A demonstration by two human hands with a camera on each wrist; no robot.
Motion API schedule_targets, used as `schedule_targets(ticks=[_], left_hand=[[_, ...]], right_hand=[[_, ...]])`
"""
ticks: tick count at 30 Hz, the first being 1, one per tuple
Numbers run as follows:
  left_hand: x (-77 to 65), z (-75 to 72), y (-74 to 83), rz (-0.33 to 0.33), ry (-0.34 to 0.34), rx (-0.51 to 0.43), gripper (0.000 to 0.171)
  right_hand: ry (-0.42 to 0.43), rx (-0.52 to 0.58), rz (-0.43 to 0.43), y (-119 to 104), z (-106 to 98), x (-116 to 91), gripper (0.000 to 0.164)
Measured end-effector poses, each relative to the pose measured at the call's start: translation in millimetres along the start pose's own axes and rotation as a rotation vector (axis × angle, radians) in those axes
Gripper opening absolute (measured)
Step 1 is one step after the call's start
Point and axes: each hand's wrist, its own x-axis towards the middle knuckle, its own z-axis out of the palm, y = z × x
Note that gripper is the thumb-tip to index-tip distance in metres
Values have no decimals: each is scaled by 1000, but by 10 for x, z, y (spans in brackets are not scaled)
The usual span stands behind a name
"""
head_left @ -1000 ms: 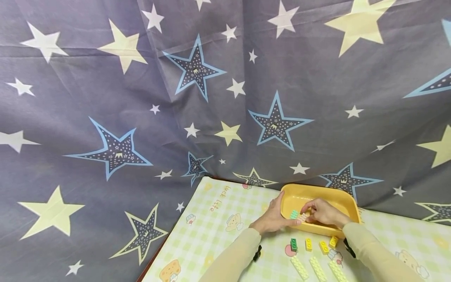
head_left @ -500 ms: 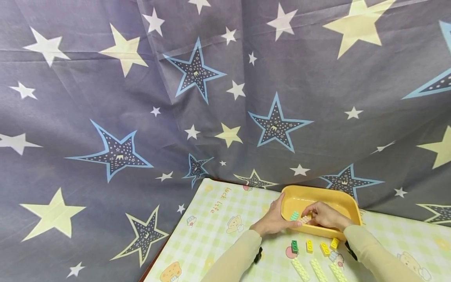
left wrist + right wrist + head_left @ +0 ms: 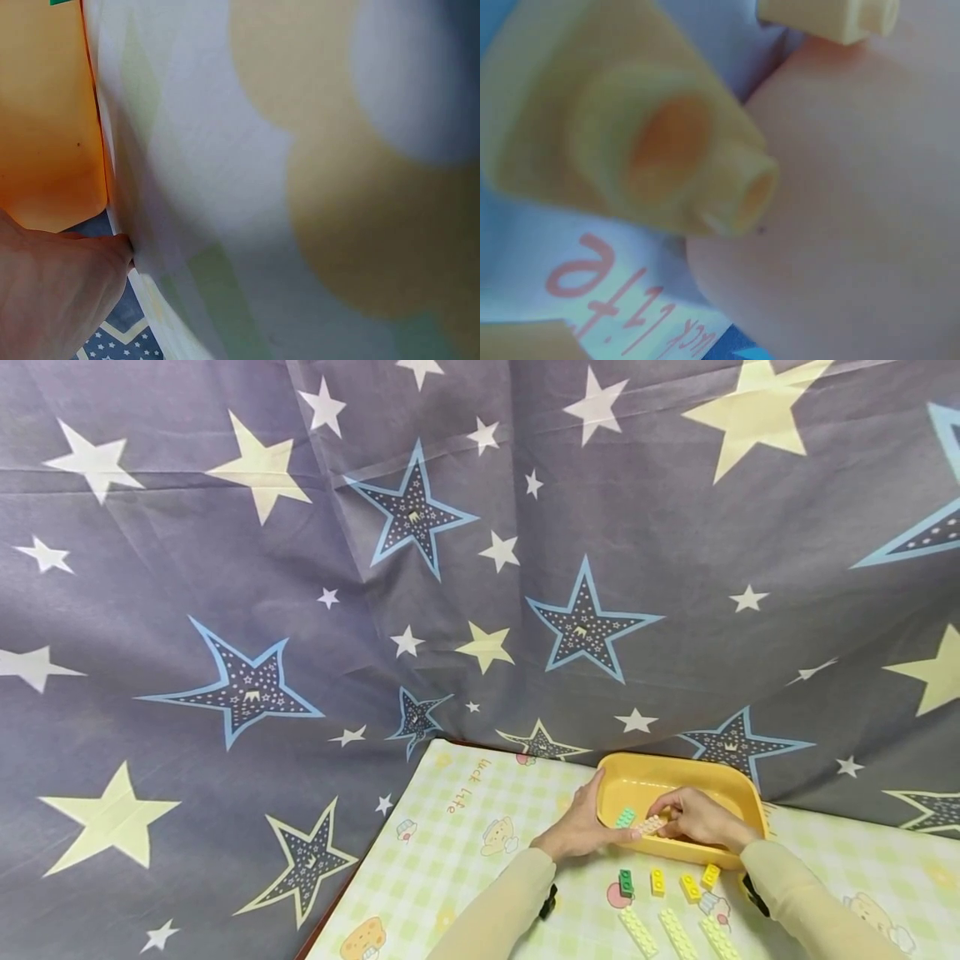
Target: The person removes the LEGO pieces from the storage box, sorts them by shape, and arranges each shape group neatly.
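A pale pink studded building brick (image 3: 648, 826) is pinched by my right hand (image 3: 699, 820) at the near side of a yellow plastic bin (image 3: 637, 768). My left hand (image 3: 579, 828) grips the bin's left end, fingertips at the far-left rim and thumb by the near wall, its tip right at the pink brick. Beside that brick, inside the bin, lies a mint green brick (image 3: 626, 817). The left wrist view shows the back of my left hand (image 3: 60, 289) beside the orange-looking bin wall (image 3: 52, 150). Yellow bricks (image 3: 667, 150) loom close before my right hand (image 3: 847, 195).
In front of the bin stand a dark green brick (image 3: 626, 883) and several small yellow bricks (image 3: 657, 882). Nearer lie three long pale yellow-green bricks (image 3: 677, 933). A checked cloth (image 3: 465, 860) covers the table, and a starry curtain (image 3: 450, 610) hangs behind.
More of the pink brick shows between my hands now, as my right hand has shifted slightly to the right. My left hand stays at the bin. The head view moved a little.
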Motion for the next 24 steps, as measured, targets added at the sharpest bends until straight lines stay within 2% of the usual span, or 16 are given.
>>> schedule_targets(ticks=[16, 24], left_hand=[[-3, -15, 18, -15, -8, -15, 124], [-4, -8, 6, -17, -7, -26, 124]], right_hand=[[59, -39, 34, -76, -108, -164, 24], [96, 8, -32, -55, -121, -274, 25]])
